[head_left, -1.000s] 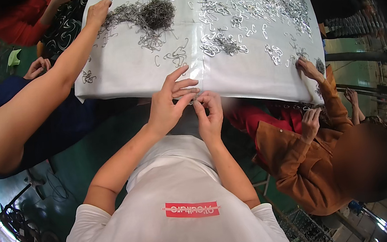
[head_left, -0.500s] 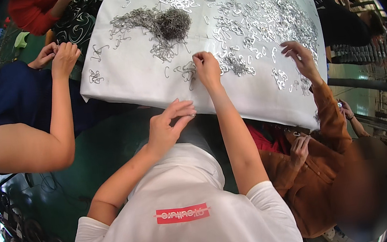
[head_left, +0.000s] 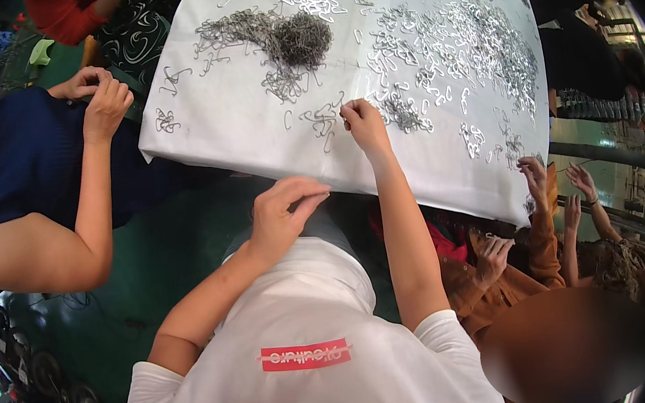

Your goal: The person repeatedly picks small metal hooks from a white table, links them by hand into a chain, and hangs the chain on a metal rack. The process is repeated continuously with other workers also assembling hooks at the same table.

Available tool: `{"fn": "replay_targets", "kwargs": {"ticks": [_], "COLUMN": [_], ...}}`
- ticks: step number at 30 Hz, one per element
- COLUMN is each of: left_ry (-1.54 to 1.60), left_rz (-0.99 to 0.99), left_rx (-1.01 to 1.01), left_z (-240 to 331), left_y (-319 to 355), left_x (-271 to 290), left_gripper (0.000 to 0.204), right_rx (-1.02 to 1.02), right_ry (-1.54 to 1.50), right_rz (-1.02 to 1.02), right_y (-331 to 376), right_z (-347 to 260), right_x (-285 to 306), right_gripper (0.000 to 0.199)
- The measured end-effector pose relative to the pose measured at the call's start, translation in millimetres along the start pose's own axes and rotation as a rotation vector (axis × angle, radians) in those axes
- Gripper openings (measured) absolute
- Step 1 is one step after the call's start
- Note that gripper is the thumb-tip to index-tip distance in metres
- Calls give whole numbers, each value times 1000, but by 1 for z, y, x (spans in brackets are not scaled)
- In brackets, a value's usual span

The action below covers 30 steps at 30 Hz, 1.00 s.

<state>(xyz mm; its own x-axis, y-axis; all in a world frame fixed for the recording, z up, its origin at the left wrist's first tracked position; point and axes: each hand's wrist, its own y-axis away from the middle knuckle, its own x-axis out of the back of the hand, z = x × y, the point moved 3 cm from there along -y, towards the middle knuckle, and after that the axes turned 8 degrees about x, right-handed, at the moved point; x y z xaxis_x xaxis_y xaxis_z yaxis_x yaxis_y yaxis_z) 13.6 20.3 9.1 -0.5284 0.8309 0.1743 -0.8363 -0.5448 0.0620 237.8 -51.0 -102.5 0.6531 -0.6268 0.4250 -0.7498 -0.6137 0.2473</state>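
Wire hooks [head_left: 303, 41] lie scattered on white table [head_left: 233, 132], some just beside my pinched right hand [head_left: 365, 125]. My left hand [head_left: 280, 213], also pinched, near table edge; can't tell if either holds one.

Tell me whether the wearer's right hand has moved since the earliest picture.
Yes, forward: judged against the table, the right hand has gone from its near edge to over its top, closer to the dark pile.

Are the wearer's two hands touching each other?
No, the right hand is over the white tabletop, while the left hand is apart, nearer the white shirt.
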Motion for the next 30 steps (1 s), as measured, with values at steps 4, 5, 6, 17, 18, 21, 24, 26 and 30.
{"fn": "replay_targets", "kwargs": {"ticks": [4,5,6,17,18,21,24,26,30], "left_ry": [-33,-42,-26,0,1,41,-48,-143,-335], "left_rz": [-25,-21,-32,-119,-124,-157,-103,-79,-94], "left_rx": [-10,-28,-57,-72,-75,-51,-308,-371,-382], "left_z": [1,1,1,5,5,1,-6,-23,-63], "left_y": [0,1,0,4,4,3,-14,-47,-132], "left_x": [0,0,-1,-18,-20,-29,-29,-36,-80], "left_gripper": [16,17,22,29,29,28,27,23,14], "right_rx": [5,63,-10,44,27,152,284,304,330], "right_ry": [-546,-673,-678,-761,-759,-692,-620,-625,-530], "right_rz": [27,31,62,250,270,395,443,429,448], "right_y": [87,109,129,192,192,191,193,195,196], "right_z": [-37,-50,-59,-78,-75,-72,-71,-67,-60], "right_x": [11,10,11,0,0,1,6,9,13], "right_gripper": [15,14,13,9,8,6,4,5,5]}}
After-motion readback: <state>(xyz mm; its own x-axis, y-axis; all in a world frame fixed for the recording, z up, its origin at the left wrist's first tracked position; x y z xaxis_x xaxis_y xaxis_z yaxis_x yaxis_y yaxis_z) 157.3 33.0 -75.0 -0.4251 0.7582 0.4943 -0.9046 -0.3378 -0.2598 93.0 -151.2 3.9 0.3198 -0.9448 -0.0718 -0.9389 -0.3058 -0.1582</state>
